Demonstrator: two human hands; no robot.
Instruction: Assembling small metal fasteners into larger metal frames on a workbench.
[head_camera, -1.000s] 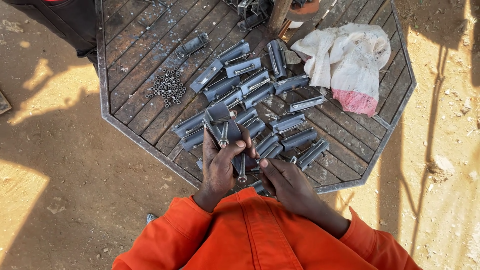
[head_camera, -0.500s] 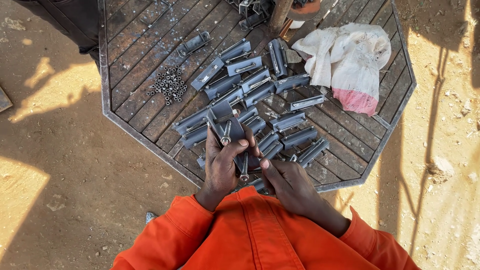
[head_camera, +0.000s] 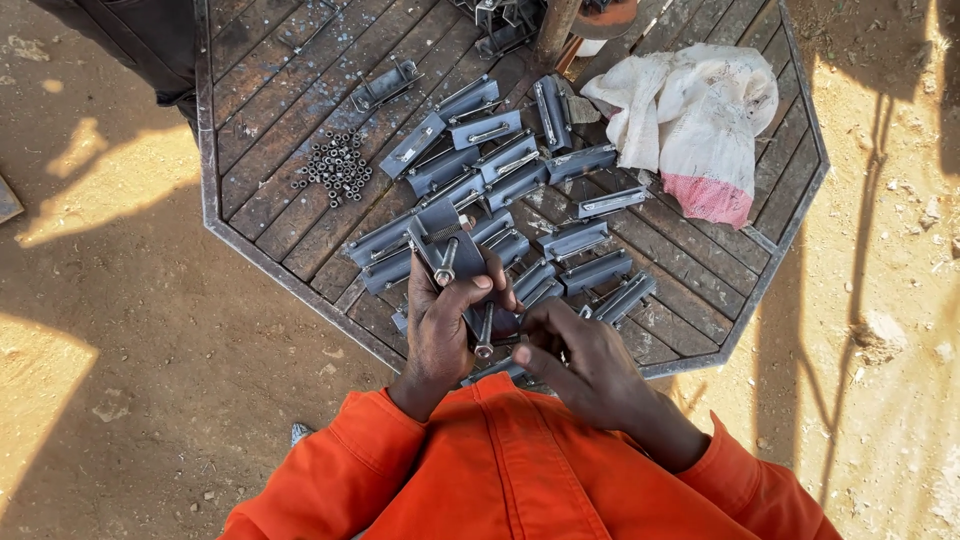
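My left hand (head_camera: 445, 325) grips a grey metal channel bracket (head_camera: 440, 232) with bolts through it, held upright over the near edge of the table. A long bolt (head_camera: 485, 330) sticks down from the bracket between my hands. My right hand (head_camera: 570, 350) sits just to the right, fingertips pinched at the lower end of that bolt. Both arms wear orange sleeves. Whether a nut is under my right fingers is hidden.
Several more grey brackets (head_camera: 500, 160) lie spread over the octagonal slatted metal table (head_camera: 300, 80). A pile of small nuts (head_camera: 335, 165) sits at its left. A white and pink sack (head_camera: 690, 120) lies at the right. Sandy ground surrounds the table.
The bracket in my left hand has tilted a little more upright and my right fingers have shifted closer to the bolt's lower end.
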